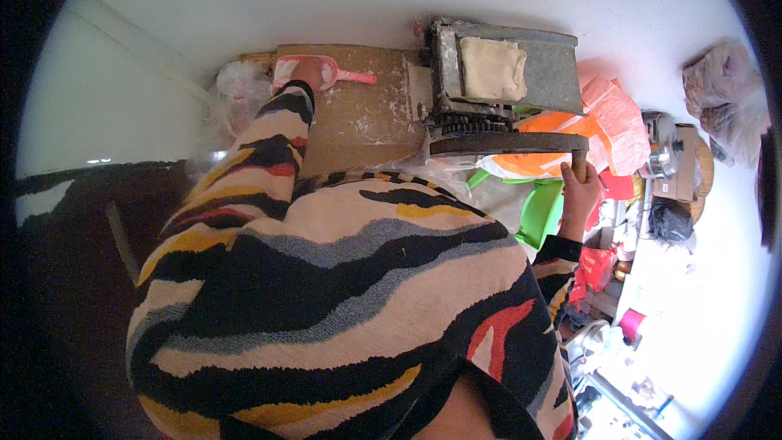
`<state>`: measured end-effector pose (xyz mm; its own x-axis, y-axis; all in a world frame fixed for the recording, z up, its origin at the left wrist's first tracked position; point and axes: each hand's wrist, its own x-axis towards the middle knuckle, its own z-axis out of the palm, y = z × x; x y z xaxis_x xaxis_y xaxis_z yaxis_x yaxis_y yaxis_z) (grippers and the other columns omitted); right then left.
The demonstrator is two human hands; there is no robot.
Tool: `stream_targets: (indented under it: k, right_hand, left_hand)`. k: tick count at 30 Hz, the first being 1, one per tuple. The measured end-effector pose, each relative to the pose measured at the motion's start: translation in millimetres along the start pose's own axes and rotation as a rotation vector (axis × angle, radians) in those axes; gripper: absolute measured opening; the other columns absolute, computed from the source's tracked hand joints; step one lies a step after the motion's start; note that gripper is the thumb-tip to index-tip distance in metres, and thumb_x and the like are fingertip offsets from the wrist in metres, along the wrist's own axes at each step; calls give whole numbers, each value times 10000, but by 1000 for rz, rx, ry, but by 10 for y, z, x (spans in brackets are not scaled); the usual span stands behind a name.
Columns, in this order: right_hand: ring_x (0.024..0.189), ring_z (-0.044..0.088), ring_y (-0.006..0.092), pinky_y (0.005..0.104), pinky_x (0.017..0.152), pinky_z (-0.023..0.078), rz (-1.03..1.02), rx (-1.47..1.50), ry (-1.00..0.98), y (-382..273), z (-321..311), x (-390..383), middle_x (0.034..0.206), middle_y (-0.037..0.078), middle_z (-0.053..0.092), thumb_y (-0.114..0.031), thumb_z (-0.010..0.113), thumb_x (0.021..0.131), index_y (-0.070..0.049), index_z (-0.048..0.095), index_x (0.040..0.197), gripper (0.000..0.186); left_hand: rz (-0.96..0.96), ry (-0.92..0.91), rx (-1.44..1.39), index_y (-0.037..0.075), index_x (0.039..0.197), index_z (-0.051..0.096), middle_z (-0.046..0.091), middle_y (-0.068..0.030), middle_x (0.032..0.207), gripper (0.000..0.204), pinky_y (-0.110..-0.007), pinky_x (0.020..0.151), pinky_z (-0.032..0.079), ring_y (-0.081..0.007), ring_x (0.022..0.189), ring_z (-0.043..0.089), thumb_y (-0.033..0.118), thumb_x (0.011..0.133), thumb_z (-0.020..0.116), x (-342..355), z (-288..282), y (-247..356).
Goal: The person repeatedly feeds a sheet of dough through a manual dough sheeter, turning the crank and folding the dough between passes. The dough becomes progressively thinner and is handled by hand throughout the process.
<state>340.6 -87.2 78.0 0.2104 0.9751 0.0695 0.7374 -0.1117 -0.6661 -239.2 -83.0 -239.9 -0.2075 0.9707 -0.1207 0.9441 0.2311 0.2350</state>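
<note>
One left hand (pixel 307 73) and one right hand (pixel 580 198); one pink scoop (pixel 356 78); one metal machine (pixel 552 73) with one large wheel (pixel 505 143) and one crank handle (pixel 579 165); one folded cream sheet (pixel 494 69); one flat cardboard piece (pixel 354 110); one black bag (pixel 671 221); one bright pink spool (pixel 631 323); bunched clear bags (pixel 721 77), too overlapped to count.

The board (pixel 350 118) lies to the person's left of the machine (pixel 444 65), with a plastic bag (pixel 239 85) beyond its left edge. On the board's far left part sits the scoop (pixel 357 78), its handle pointing right — the left hand (pixel 309 72) is at its bowl. A dough slab (pixel 494 69) rests on the machine's tray (pixel 554 73). Before the machine, nearest the person, stands the wheel (pixel 505 143); the right hand (pixel 580 195) is on the crank handle (pixel 579 165) at its right end — farther right come a large bag (pixel 617 118), then a pot (pixel 661 147).
</note>
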Motion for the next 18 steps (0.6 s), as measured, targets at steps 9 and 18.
stream_targets:
  k: [9, 18]
  right_hand:
    - [707, 566, 134, 282, 668, 458, -33, -29, -14, -48, -22, 22, 793, 63, 619, -189, 732, 717, 13, 612, 978, 352]
    - [743, 609, 179, 312, 690, 475, -23, 28, 31, -82, 5, -10, 813, 100, 644, -212, 733, 699, -10, 614, 986, 370]
  left_hand:
    - [-88, 75, -118, 35, 915, 674, 654, -205, 925, 213, -446, 765, 498, -349, 877, 637, 147, 766, 572, -279, -639, 162]
    - [46, 293, -282, 91, 920, 699, 662, -178, 911, 212, -412, 753, 515, -351, 818, 639, 117, 744, 583, -207, -1323, 515]
